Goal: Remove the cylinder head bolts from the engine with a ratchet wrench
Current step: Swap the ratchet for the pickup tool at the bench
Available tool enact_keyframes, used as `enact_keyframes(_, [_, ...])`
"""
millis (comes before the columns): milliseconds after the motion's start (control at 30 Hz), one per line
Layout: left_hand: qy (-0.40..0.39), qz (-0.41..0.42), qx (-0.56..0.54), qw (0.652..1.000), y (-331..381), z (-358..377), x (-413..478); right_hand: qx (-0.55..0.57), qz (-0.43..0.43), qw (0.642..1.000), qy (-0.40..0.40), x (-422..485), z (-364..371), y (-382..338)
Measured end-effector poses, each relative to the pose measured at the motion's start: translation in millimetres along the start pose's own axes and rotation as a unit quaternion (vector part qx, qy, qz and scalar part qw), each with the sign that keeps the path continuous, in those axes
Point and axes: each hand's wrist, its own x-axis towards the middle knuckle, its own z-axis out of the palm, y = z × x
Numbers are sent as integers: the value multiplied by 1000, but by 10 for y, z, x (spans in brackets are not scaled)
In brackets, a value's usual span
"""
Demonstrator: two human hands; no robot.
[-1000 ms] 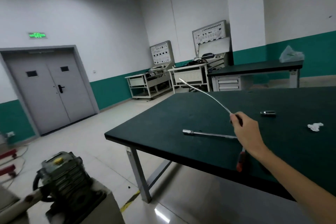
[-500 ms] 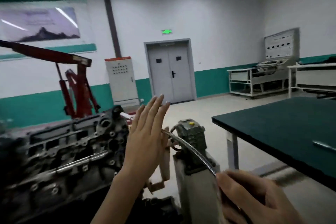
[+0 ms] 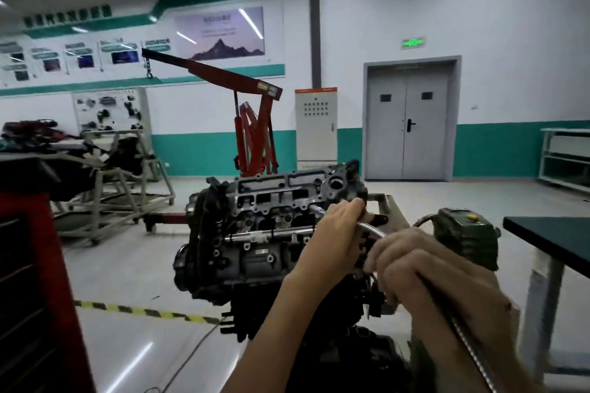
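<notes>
Gripping a ribbed, bendy metal shaft [image 3: 370, 229]: left hand [image 3: 336, 228], right hand [image 3: 431, 277].

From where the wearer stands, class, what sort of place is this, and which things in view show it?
Probably a vehicle-mechanics training workshop: an uncovered engine sits in the foreground, a red engine hoist stands behind it, and display posters line the wall.

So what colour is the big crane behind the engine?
Red: the crane shows clearly in the head view, behind the engine.
</notes>
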Motion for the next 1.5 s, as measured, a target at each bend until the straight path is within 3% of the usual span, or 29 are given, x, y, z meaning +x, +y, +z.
enact_keyframes(167, [-19,-35,-100,994,-247,-70,130,123,103,982,100,366,403,290])
enact_keyframes(533, [-39,-118,-113,986,-927,-7,196,117,172,975,81,574,873,779])
enact_keyframes(733, [-44,-76,11,996,-1226,-102,171,113,178,976,51,610,1040,1013])
enact_keyframes(933, [-26,-84,-4,996,-1266,-224,180,113,179,976,42,648,1039,1001])
enact_keyframes(1500, [0,14,36,999,-1000,-500,383,142,131,980,55,805,902,776])
